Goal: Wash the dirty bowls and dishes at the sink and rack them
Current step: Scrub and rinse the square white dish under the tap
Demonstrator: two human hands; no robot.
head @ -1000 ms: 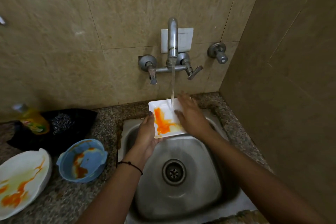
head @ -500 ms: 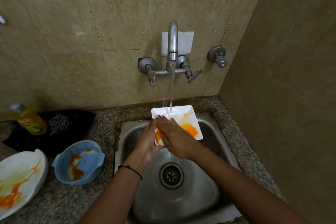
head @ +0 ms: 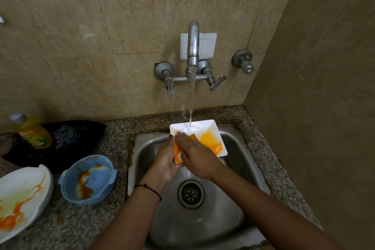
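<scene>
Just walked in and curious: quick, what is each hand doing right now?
Left hand: closed on the near-left edge of the white square dish, holding it under the tap water.
Right hand: open, palm down, rubbing the dish's orange stain; holding nothing.

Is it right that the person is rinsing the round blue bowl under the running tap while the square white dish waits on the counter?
Not quite: it's the other way round. The head view shows the square white dish held under the running tap by the left hand and rubbed by the right hand, while the round blue bowl waits on the speckled counter.
</scene>
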